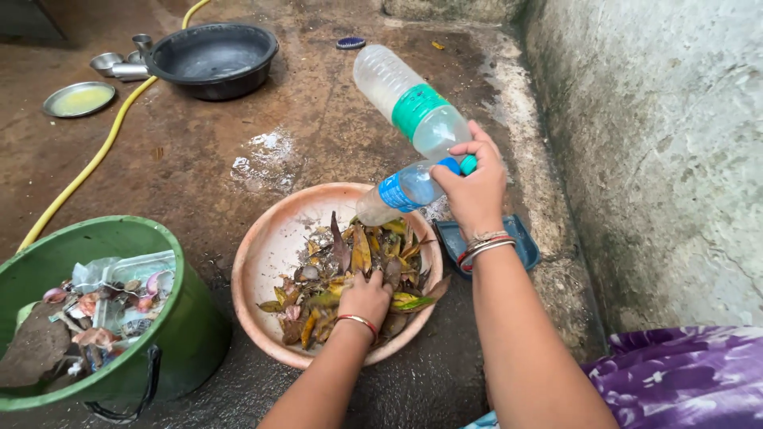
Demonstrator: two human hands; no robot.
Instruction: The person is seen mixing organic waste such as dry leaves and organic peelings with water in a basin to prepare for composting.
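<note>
1. Gripping two plastic bottles by their necks, the right hand (474,184) is closed around them at 1 o'clock of the pink basin (270,254).
2. The larger bottle (409,99), green-banded, is tilted up toward 11 o'clock; the smaller bottle (397,193), blue-labelled, is angled down over the basin's rim.
3. The left hand (366,298) is pressed, fingers curled, into the leaf scraps (358,278) piled in the basin's 4 o'clock half.
4. A green bucket (187,318) of waste is seen at 9 o'clock of the basin, just beside it.
5. A blue dustpan (520,242) is partly hidden behind the right wrist.
6. A black tub (211,59) and a yellow hose (87,167) are placed well apart at 11 o'clock.
</note>
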